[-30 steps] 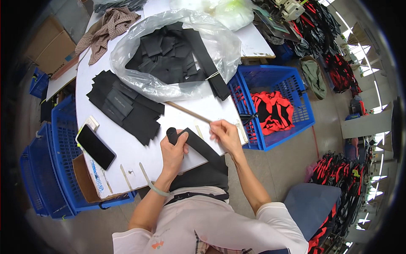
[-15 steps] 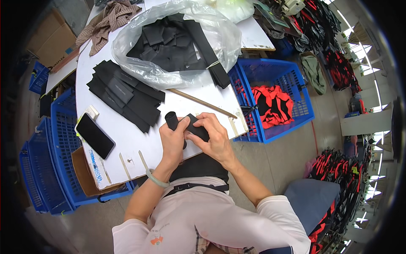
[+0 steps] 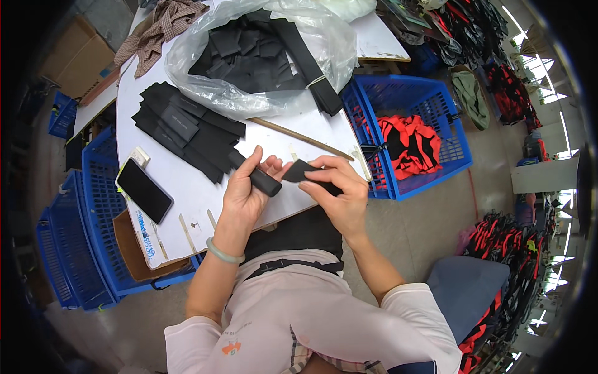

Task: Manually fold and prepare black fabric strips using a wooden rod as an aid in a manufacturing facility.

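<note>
Above the table's near edge, my left hand [image 3: 245, 190] holds a dark rolled strip of fabric [image 3: 266, 183], the thumb lying along it and the fingers partly curled. To its right, my right hand [image 3: 342, 193] pinches a flat black fabric piece [image 3: 300, 170] between thumb and fingers. The two dark pieces are close together but apart. Beyond my left hand, a fanned stack of black fabric strips [image 3: 208, 146] lies on the white table [image 3: 187, 199], with a smaller folded piece [image 3: 180, 123] on top.
A clear plastic bag [image 3: 249, 103] of black fabric pieces [image 3: 249, 53] lies open at the back. A wooden stick [image 3: 302, 138] and a phone [image 3: 144, 191] rest on the table. Blue crates [image 3: 398, 194] flank it; the right one holds red-and-black fabric [image 3: 411, 146]. A checked cloth [image 3: 156, 34] lies far left.
My hands have moved apart. The roll has tipped from nearly upright to slanting, and the flat piece has shifted right with my right hand. The view has shifted slightly.
</note>
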{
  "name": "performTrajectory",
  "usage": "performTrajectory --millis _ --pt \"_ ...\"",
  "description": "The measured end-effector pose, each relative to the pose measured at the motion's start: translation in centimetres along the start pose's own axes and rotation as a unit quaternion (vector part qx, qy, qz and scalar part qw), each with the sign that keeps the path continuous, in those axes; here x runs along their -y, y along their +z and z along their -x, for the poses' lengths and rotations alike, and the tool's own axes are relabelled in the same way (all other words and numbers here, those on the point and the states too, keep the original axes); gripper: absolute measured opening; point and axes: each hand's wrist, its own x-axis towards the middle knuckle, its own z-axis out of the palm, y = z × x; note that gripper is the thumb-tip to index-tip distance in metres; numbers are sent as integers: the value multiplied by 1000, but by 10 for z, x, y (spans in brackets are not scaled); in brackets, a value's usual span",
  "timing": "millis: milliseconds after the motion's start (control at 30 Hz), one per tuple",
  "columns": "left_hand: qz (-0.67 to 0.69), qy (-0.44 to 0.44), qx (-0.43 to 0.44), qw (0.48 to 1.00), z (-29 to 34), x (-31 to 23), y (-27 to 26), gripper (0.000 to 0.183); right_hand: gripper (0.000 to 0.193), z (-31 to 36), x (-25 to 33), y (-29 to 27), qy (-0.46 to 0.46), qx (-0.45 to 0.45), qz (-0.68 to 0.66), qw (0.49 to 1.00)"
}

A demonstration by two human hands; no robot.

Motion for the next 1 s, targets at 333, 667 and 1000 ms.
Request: performTrajectory --millis 333,667,1000 --pt "151 -34 58 986 14 11 20 16 14 12 18 2 -87 -71 55 992" --pt "98 89 115 984 8 20 11 7 13 14 22 17 -85 -42 48 994" --pt "-16 266 185 946 20 14 21 6 7 13 19 45 118 -75 -118 983"
